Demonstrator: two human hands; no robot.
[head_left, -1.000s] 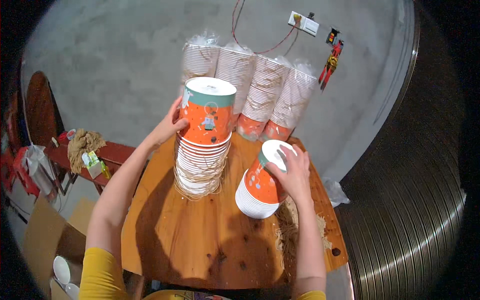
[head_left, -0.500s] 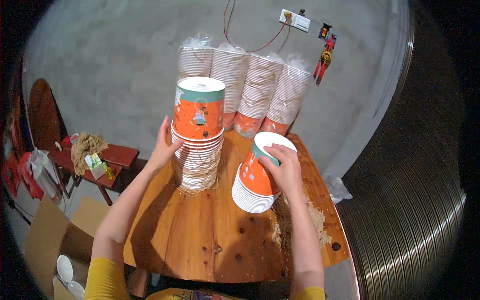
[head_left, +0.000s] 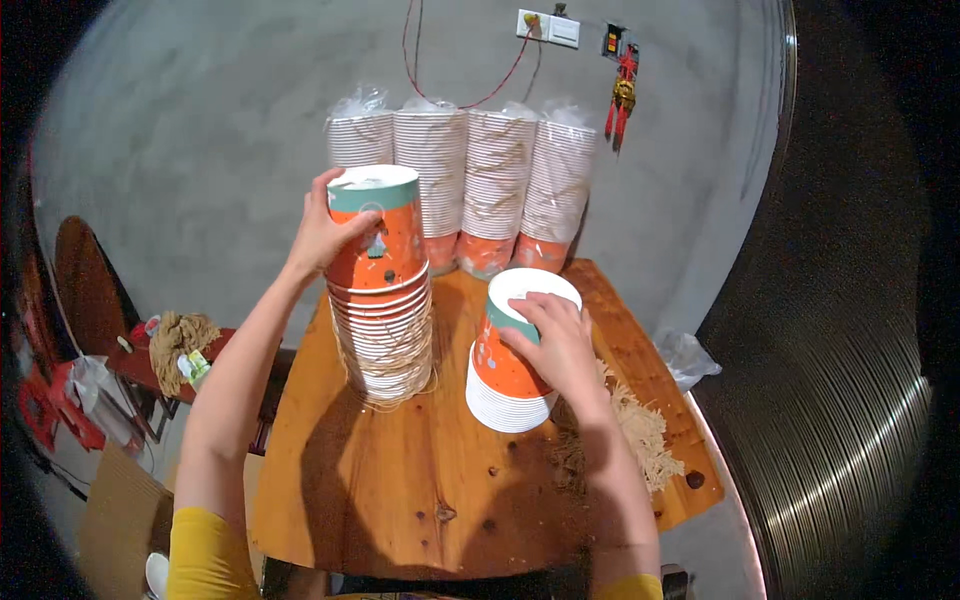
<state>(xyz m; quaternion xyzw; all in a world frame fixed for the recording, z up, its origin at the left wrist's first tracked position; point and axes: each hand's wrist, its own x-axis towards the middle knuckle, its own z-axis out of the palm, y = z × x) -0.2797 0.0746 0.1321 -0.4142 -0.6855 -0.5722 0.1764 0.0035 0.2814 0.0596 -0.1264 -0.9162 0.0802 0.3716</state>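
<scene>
A tall stack of upside-down paper buckets (head_left: 378,345), white-rimmed, stands on the wooden table, with thin tan strands around its lower part. Its top bucket (head_left: 395,250) is orange with a green band and a white base. My left hand (head_left: 322,238) is closed around that top bucket, thumb on the front, fingers at the upper edge. To the right is a shorter stack of the same paper buckets (head_left: 510,408), also upside down. My right hand (head_left: 555,345) grips its top, fingers over the white base and thumb on the side.
Several tall plastic-wrapped bucket stacks (head_left: 497,170) line the wall side of the wooden table (head_left: 400,500). Tan fibre strands (head_left: 640,435) lie at the table's right. A red bench (head_left: 140,365) and a cardboard box (head_left: 120,510) are at left, a ribbed metal shutter (head_left: 830,400) at right.
My left hand has risen from the side of the tall stack and closed on its top bucket. My right hand stays on the shorter stack. The whole view has shifted slightly.
</scene>
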